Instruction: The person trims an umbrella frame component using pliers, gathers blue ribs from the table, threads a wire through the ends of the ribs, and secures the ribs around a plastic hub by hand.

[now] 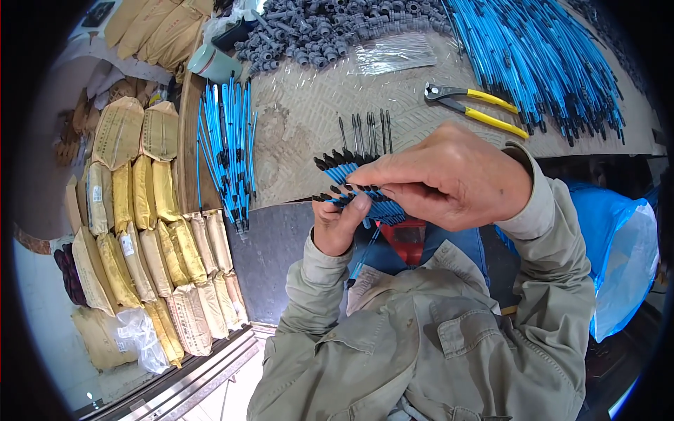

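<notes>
My left hand is closed around a bundle of thin blue tubes with black tips, held before my chest at the table's near edge. Its thumb presses against the side of the bundle. Above it, my right hand reaches in with thumb and forefinger drawn together at the black ends. What lies between those fingertips is too small to make out. Just beyond the bundle, several dark thin rods stick up, partly hidden by my right hand. One blue tube with a black end hangs below the bundle.
Yellow-handled end-cutting pliers lie right of my hands. A large heap of blue tubes fills the far right. Grey plastic fittings, thin pale strips, a pale green cup and more blue tubes surround the workspace. Brown packets stand left.
</notes>
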